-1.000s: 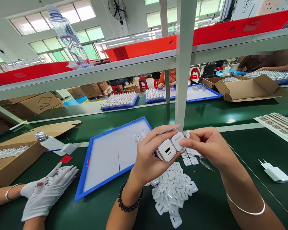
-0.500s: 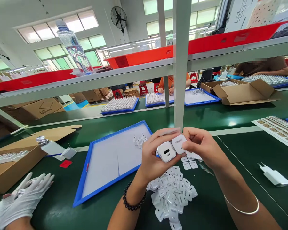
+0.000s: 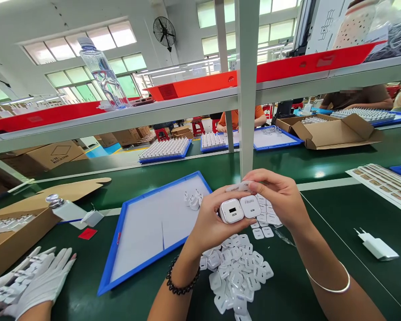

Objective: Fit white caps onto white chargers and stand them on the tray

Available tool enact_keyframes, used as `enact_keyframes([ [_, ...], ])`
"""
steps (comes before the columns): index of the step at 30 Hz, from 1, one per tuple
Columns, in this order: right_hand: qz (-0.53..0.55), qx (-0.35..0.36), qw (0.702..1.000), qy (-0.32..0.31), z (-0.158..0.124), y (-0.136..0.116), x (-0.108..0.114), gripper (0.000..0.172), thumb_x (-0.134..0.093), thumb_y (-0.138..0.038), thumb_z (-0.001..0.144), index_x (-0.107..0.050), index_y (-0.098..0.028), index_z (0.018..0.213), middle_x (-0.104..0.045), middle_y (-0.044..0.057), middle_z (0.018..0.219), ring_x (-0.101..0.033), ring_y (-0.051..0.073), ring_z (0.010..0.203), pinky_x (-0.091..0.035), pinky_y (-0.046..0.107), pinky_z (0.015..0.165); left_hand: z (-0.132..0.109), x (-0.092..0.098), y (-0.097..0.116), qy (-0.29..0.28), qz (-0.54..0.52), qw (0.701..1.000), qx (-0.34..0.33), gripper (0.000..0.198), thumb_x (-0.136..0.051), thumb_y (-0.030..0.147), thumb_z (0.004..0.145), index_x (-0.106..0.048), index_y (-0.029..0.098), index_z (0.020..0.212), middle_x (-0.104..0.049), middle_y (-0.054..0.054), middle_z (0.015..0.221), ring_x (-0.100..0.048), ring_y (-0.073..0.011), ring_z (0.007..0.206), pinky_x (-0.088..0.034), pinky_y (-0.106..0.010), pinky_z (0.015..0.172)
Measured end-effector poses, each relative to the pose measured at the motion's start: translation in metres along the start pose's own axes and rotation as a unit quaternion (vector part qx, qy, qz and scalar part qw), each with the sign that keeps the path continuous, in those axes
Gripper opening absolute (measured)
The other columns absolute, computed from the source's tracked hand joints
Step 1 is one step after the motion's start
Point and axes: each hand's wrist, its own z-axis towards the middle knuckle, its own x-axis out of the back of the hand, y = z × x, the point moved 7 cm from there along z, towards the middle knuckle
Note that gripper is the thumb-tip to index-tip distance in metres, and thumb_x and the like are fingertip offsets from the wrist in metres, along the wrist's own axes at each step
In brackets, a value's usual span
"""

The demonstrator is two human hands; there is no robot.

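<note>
My left hand (image 3: 211, 223) is closed around a small white charger cube (image 3: 231, 211) held over the green belt, its port face toward me. My right hand (image 3: 280, 196) pinches the cube's printed side face (image 3: 250, 206) with thumb and fingers. Directly below lies a heap of small white film stickers (image 3: 235, 276). More stickers (image 3: 265, 216) lie on the belt behind my right hand. A blue-rimmed white tray (image 3: 120, 232) to the left holds a few white charger plugs (image 3: 193, 199) near its far corner.
A co-worker's white-gloved hands (image 3: 33, 278) hold parts at lower left, near an open cardboard box (image 3: 16, 227). A white plug (image 3: 376, 245) lies at right. A metal post (image 3: 247, 84) rises in front of me, carrying a shelf with red trays (image 3: 194, 84) and a water bottle (image 3: 103, 73).
My hands with the cube have shifted slightly lower and closer together, and my right fingers now curl over its top. The gloved hands at left moved down toward the frame's corner.
</note>
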Motion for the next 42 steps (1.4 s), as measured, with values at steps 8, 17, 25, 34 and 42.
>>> enact_keyframes([
  [8,0.078,0.012,0.992,0.095,-0.008,-0.015,0.019,0.008,-0.057,-0.032,0.097,-0.057,-0.025,0.091,-0.067,-0.003,0.064,-0.057,0.011,0.051,-0.046,0.021,0.049,0.002,0.006,0.000,0.016,-0.011,1.000,-0.002,0.041,-0.085,0.018,0.068,-0.071,0.019,0.107,-0.073,-0.011,0.112,-0.069,-0.0220,0.103,-0.057,-0.037,0.093],
  [17,0.071,-0.120,0.984,-0.108,-0.032,-0.008,-0.030,0.016,-0.061,-0.024,0.094,-0.049,-0.022,0.104,-0.067,-0.004,0.065,-0.054,0.007,0.048,-0.043,0.017,0.049,-0.005,0.017,0.005,0.117,0.125,0.981,-0.092,0.045,-0.077,0.014,0.077,-0.065,0.019,0.120,-0.067,-0.012,0.125,-0.065,-0.0216,0.112,-0.056,-0.036,0.097],
  [25,0.133,-0.143,0.963,-0.184,-0.038,0.000,-0.051,0.030,-0.062,-0.022,0.092,-0.043,-0.024,0.116,-0.069,-0.004,0.063,-0.051,0.006,0.033,-0.037,0.015,0.039,-0.011,0.012,0.012,0.111,0.152,0.971,-0.148,0.045,-0.069,0.008,0.082,-0.061,0.017,0.126,-0.064,-0.012,0.129,-0.063,-0.0214,0.116,-0.057,-0.034,0.096],
  [34,0.132,-0.153,0.959,-0.200,-0.038,-0.001,-0.047,0.020,-0.065,-0.024,0.090,-0.049,-0.023,0.103,-0.069,-0.004,0.062,-0.047,0.004,0.029,-0.032,0.012,0.032,-0.013,0.004,0.013,0.089,0.151,0.972,-0.157,0.042,-0.064,0.009,0.085,-0.060,0.017,0.126,-0.064,-0.013,0.128,-0.065,-0.0225,0.114,-0.059,-0.036,0.094],
  [42,0.138,-0.165,0.963,-0.163,-0.039,0.000,-0.041,0.013,-0.065,-0.023,0.089,-0.053,-0.021,0.094,-0.065,-0.005,0.052,-0.046,0.004,0.030,-0.034,0.012,0.035,-0.013,-0.002,0.012,0.079,0.153,0.974,-0.151,0.041,-0.061,0.009,0.087,-0.059,0.018,0.127,-0.064,-0.013,0.128,-0.065,-0.0227,0.115,-0.059,-0.036,0.095],
])
